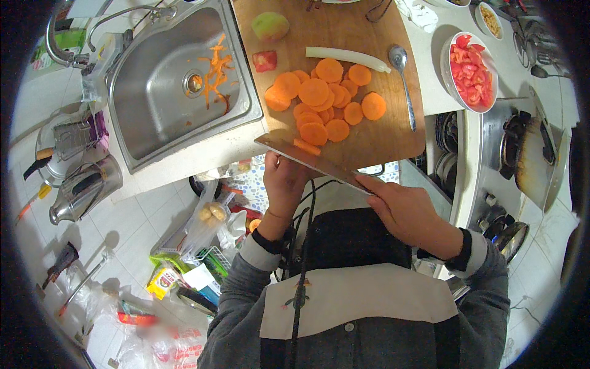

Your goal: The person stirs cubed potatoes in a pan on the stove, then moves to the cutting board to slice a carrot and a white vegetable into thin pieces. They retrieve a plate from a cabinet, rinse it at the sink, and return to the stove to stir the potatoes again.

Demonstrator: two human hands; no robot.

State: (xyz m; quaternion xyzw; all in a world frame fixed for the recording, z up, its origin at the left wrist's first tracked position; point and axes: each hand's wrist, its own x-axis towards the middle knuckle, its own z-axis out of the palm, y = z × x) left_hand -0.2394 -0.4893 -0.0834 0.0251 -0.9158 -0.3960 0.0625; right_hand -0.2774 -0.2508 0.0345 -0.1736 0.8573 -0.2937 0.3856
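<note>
My right hand (pixel 410 212) grips a kitchen cleaver (pixel 322 168) whose wide blade lies across the near edge of the wooden cutting board (pixel 401 147). Partly behind the blade is my left hand (pixel 283 182); its fingers are largely hidden, so what it holds or touches cannot be told. An orange carrot piece (pixel 306 146) lies against the blade's far side. Beyond it, many carrot slices (pixel 314 92) are heaped on the board. A pale peeled stalk (pixel 348 57), a red chunk (pixel 265 61), a green and reddish fruit (pixel 270 26) and a metal spoon (pixel 405 87) surround the heap.
Left of the board is a steel sink (pixel 161 83) with orange peelings (pixel 216 78). To the right stand a white bowl (pixel 445 69) of cut tomato and a small bowl (pixel 488 20). A stove with a pan (pixel 530 170) is farther right. Bags and packages crowd the lower left.
</note>
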